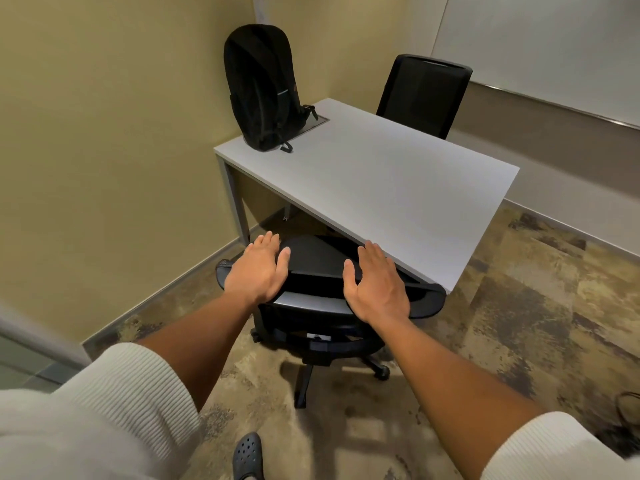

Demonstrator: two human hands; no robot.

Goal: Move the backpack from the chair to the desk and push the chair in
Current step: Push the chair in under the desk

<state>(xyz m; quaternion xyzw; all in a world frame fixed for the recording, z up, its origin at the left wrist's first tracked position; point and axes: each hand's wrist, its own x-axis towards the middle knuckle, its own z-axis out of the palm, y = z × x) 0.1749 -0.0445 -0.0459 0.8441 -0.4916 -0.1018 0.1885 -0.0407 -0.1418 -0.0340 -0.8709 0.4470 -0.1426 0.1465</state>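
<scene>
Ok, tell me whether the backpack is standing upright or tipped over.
Upright: the backpack stands on its base at the desk's far corner, against the wall.

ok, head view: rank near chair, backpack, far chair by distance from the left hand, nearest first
1. Near chair: under the left hand, which rests on its backrest at the desk's near edge.
2. Backpack: upright on the desk's far left corner.
3. Far chair: across the desk, back right.

Head view, downward, seemingly near desk (381,181)
</scene>
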